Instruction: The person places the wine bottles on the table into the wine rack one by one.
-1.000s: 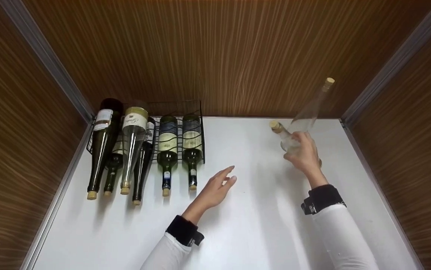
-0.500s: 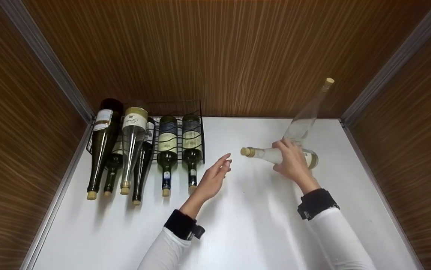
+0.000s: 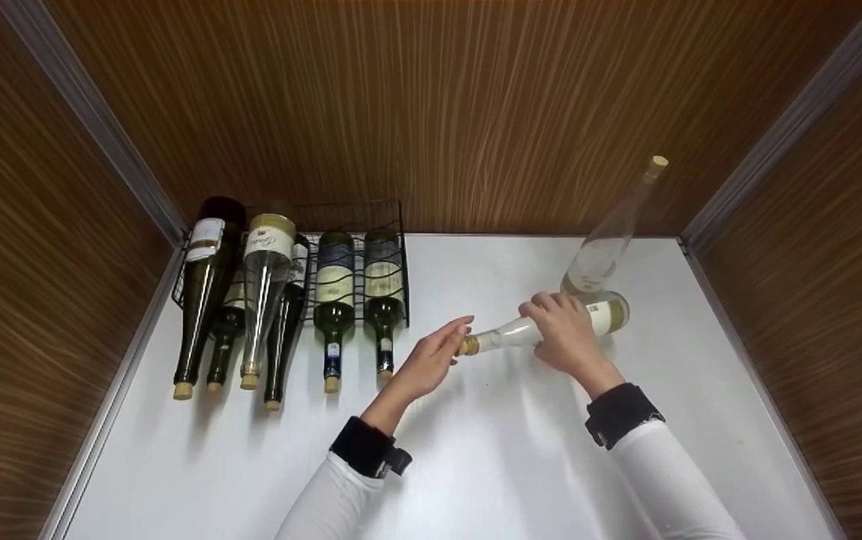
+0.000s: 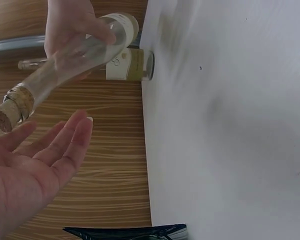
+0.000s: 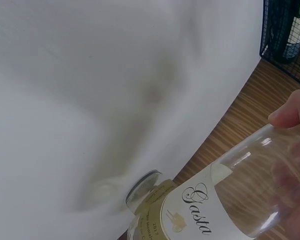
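Note:
My right hand (image 3: 567, 336) grips a clear glass wine bottle (image 3: 515, 331) round its body. The bottle lies roughly sideways above the white table, its corked neck pointing left and its cream and gold label to the right. In the left wrist view the cork (image 4: 8, 116) hangs just over my left hand (image 4: 32, 172), whose fingers are loosely extended, palm up. A gap shows there between fingers and cork. A second clear bottle (image 3: 602, 259), also corked, stands upright behind the held one, which overlaps its base in the head view.
At the back left, a black wire rack (image 3: 403, 281) holds several corked bottles lying with necks toward me, among them a green bottle (image 3: 384, 307) and a clear bottle (image 3: 265, 277). Wood-grain panels (image 3: 431, 112) enclose the white table (image 3: 476, 465) behind and at both sides.
My right hand has brought the bottle left and toward me from beside the standing one, tipping it from upright to sideways. My left hand has shifted slightly and is now at the cork end.

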The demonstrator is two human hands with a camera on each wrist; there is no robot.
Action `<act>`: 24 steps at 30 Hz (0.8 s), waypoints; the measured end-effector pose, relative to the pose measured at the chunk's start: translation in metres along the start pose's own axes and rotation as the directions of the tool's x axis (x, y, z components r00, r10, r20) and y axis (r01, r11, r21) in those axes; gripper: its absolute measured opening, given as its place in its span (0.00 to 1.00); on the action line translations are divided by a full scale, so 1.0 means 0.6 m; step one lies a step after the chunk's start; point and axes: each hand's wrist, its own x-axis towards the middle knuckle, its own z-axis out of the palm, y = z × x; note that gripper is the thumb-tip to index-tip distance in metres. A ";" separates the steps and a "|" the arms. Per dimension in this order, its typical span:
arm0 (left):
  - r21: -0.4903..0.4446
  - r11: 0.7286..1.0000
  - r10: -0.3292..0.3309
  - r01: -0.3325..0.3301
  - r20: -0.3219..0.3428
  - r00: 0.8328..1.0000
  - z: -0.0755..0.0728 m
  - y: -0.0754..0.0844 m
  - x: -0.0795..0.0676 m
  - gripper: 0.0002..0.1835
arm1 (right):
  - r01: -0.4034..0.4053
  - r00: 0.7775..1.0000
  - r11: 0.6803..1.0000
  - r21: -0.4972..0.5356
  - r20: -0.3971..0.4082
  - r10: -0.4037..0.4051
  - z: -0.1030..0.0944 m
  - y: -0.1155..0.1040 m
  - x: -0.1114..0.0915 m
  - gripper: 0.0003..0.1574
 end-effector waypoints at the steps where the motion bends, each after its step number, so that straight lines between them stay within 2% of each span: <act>1: 0.014 1.000 -0.005 0.005 0.012 1.000 0.001 0.000 0.000 0.26 | 0.009 1.000 1.000 -0.018 0.001 -0.009 0.001 -0.002 0.000 0.39; 6: 0.064 0.998 -0.024 0.022 0.032 0.999 0.006 0.000 0.002 0.26 | 0.048 0.999 0.996 -0.072 -0.010 -0.049 0.005 -0.012 0.000 0.38; 14: -0.061 0.996 -0.063 0.067 0.076 0.995 0.011 0.002 0.002 0.25 | 0.120 0.993 0.982 -0.147 -0.003 -0.122 0.011 -0.024 0.003 0.36; 24: 0.064 0.994 -0.096 0.091 0.096 0.991 0.019 -0.002 0.001 0.23 | 0.148 0.989 0.969 -0.198 0.009 -0.149 0.015 -0.045 0.006 0.37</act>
